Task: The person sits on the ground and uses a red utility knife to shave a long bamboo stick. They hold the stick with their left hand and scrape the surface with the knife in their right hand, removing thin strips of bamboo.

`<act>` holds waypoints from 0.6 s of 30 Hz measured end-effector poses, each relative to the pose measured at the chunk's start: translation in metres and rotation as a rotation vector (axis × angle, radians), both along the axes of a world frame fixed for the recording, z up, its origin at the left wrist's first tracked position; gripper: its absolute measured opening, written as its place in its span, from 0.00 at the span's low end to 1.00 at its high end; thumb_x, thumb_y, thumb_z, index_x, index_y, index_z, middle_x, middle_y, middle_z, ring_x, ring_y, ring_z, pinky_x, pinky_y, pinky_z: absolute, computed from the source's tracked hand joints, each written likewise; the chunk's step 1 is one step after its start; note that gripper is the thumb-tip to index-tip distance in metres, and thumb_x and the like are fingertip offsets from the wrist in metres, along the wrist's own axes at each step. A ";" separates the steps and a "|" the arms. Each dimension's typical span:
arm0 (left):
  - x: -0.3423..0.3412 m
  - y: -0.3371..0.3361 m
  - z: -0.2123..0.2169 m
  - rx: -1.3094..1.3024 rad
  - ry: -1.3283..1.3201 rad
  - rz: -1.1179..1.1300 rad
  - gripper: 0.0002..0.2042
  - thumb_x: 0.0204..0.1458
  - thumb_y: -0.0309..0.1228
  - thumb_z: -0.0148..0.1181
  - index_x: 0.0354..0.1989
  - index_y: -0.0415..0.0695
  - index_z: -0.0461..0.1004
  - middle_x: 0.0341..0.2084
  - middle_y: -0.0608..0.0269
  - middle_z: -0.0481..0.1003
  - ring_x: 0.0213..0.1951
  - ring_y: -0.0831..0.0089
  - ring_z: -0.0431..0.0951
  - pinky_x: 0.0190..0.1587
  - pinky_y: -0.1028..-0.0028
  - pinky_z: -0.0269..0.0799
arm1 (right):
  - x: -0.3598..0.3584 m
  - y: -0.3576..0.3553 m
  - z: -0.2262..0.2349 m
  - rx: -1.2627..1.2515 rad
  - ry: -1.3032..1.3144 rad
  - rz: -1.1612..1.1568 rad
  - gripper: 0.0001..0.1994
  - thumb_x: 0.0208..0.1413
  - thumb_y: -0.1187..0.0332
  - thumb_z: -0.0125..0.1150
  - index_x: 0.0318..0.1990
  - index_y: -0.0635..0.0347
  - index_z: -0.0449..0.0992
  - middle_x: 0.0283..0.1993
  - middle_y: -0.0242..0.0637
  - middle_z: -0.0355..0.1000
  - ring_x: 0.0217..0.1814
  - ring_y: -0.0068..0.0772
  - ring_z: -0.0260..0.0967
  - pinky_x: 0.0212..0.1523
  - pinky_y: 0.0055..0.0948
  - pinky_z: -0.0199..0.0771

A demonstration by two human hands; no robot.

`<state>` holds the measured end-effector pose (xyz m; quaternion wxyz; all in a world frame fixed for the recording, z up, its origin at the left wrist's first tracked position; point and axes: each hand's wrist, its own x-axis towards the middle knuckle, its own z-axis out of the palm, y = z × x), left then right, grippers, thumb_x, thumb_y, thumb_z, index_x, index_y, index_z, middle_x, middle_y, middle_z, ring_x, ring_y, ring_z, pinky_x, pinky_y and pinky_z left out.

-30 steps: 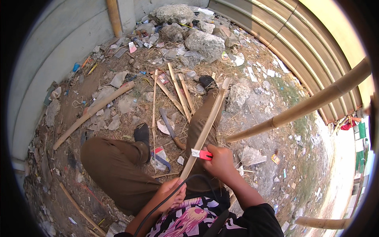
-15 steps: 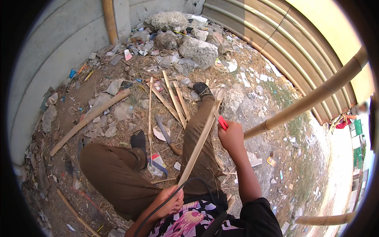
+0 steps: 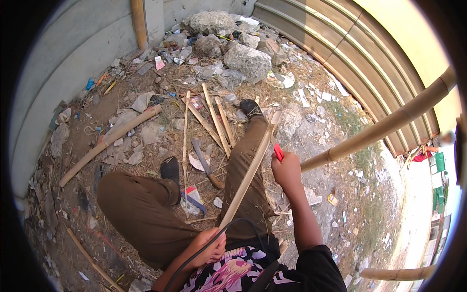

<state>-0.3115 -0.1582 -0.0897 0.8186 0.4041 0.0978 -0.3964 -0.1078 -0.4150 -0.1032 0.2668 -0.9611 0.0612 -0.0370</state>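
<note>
My left hand [image 3: 210, 246] is closed around the lower end of a split bamboo strip [image 3: 248, 177] close to my waist. The strip slants up and away over my right leg. My right hand [image 3: 286, 171] is closed on a small red-handled tool, probably a knife [image 3: 278, 152], just right of the strip's upper part. Its blade is hard to make out, and I cannot tell whether it touches the bamboo. On the ground between my legs lies a machete [image 3: 206, 164] with a wooden handle. Several narrow bamboo strips [image 3: 215, 117] lie beyond it.
A bamboo pole [image 3: 374, 134] slants across the right side. Another bamboo piece [image 3: 109, 144] lies on the left. Rocks [image 3: 247, 62] and litter cover the far ground, below a concrete wall [image 3: 78, 63] and a ribbed metal fence [image 3: 362, 53]. A black cable [image 3: 194, 255] crosses my left forearm.
My right hand and the red tool have moved slightly right and down, away from the bamboo strip. The strip's far end has shifted a little right. My left hand keeps its grip.
</note>
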 end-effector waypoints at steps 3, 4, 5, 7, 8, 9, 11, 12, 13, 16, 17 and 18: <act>0.001 0.000 0.001 -0.027 0.010 0.038 0.15 0.71 0.40 0.40 0.32 0.46 0.58 0.15 0.74 0.54 0.15 0.85 0.53 0.14 0.83 0.50 | -0.012 0.006 0.007 -0.051 -0.073 0.154 0.11 0.50 0.63 0.61 0.26 0.63 0.75 0.23 0.54 0.73 0.29 0.59 0.74 0.33 0.51 0.73; 0.000 -0.001 0.001 -0.032 0.017 0.054 0.15 0.71 0.39 0.39 0.32 0.45 0.58 0.14 0.73 0.53 0.15 0.85 0.52 0.14 0.82 0.49 | -0.025 0.010 0.004 -0.081 -0.105 0.228 0.10 0.48 0.63 0.62 0.26 0.61 0.76 0.22 0.52 0.73 0.29 0.59 0.74 0.32 0.52 0.72; 0.000 -0.001 0.000 -0.052 0.027 0.058 0.15 0.71 0.39 0.39 0.32 0.45 0.58 0.14 0.73 0.53 0.15 0.85 0.52 0.14 0.82 0.48 | -0.043 0.022 0.007 -0.112 -0.100 0.261 0.10 0.47 0.63 0.63 0.26 0.60 0.75 0.21 0.51 0.72 0.28 0.58 0.74 0.31 0.51 0.72; 0.001 0.000 -0.004 -0.090 0.046 0.058 0.15 0.71 0.39 0.39 0.32 0.45 0.58 0.14 0.73 0.53 0.15 0.85 0.52 0.14 0.82 0.48 | -0.076 0.034 0.005 -0.096 -0.066 0.404 0.09 0.46 0.63 0.64 0.26 0.59 0.75 0.21 0.49 0.73 0.27 0.55 0.75 0.30 0.49 0.74; 0.000 0.002 -0.005 -0.104 0.058 0.061 0.15 0.71 0.39 0.40 0.32 0.45 0.58 0.14 0.73 0.53 0.14 0.85 0.52 0.14 0.82 0.48 | -0.091 0.041 0.003 -0.050 -0.055 0.463 0.09 0.46 0.63 0.64 0.26 0.59 0.74 0.22 0.49 0.73 0.27 0.54 0.75 0.30 0.49 0.74; 0.000 0.003 -0.006 -0.119 0.069 0.063 0.15 0.71 0.39 0.40 0.32 0.45 0.58 0.14 0.73 0.53 0.14 0.85 0.52 0.14 0.82 0.48 | -0.099 0.045 0.002 -0.003 -0.043 0.521 0.09 0.45 0.63 0.65 0.26 0.58 0.74 0.22 0.48 0.74 0.27 0.54 0.75 0.30 0.48 0.74; 0.000 0.004 -0.006 -0.123 0.082 0.058 0.15 0.71 0.39 0.40 0.32 0.46 0.58 0.14 0.73 0.53 0.14 0.85 0.52 0.14 0.82 0.48 | -0.099 0.046 0.002 -0.053 0.004 0.482 0.09 0.44 0.64 0.65 0.27 0.58 0.75 0.23 0.48 0.74 0.27 0.53 0.75 0.31 0.48 0.75; 0.000 0.004 -0.006 -0.117 0.089 0.056 0.15 0.71 0.39 0.40 0.32 0.46 0.58 0.14 0.73 0.52 0.14 0.85 0.52 0.14 0.82 0.47 | -0.099 0.046 0.002 -0.078 0.028 0.461 0.08 0.43 0.64 0.65 0.28 0.58 0.76 0.24 0.47 0.75 0.28 0.53 0.76 0.31 0.47 0.75; 0.001 0.003 -0.006 -0.115 0.091 0.055 0.15 0.71 0.39 0.40 0.32 0.46 0.58 0.14 0.73 0.52 0.14 0.85 0.52 0.14 0.82 0.47 | -0.093 0.045 0.004 -0.105 0.014 0.455 0.09 0.43 0.64 0.65 0.28 0.58 0.76 0.24 0.47 0.75 0.28 0.53 0.76 0.32 0.48 0.75; 0.003 0.003 -0.005 -0.122 0.108 0.091 0.15 0.71 0.40 0.40 0.32 0.46 0.58 0.13 0.73 0.52 0.14 0.85 0.51 0.13 0.82 0.46 | -0.065 0.043 0.011 -0.224 0.031 0.391 0.09 0.44 0.63 0.63 0.28 0.58 0.77 0.25 0.49 0.75 0.31 0.55 0.76 0.36 0.51 0.75; 0.004 0.004 -0.005 -0.120 0.093 0.073 0.15 0.71 0.40 0.40 0.32 0.46 0.58 0.13 0.73 0.52 0.14 0.85 0.51 0.13 0.82 0.46 | -0.052 0.038 0.006 -0.183 -0.038 0.317 0.11 0.47 0.62 0.62 0.27 0.61 0.76 0.24 0.51 0.74 0.30 0.58 0.75 0.35 0.51 0.74; 0.003 0.004 -0.005 -0.118 0.078 0.055 0.15 0.71 0.40 0.40 0.32 0.45 0.58 0.13 0.73 0.52 0.14 0.85 0.51 0.13 0.82 0.46 | -0.038 0.030 0.001 -0.141 -0.106 0.243 0.13 0.49 0.61 0.61 0.25 0.63 0.75 0.23 0.54 0.73 0.29 0.60 0.73 0.34 0.52 0.72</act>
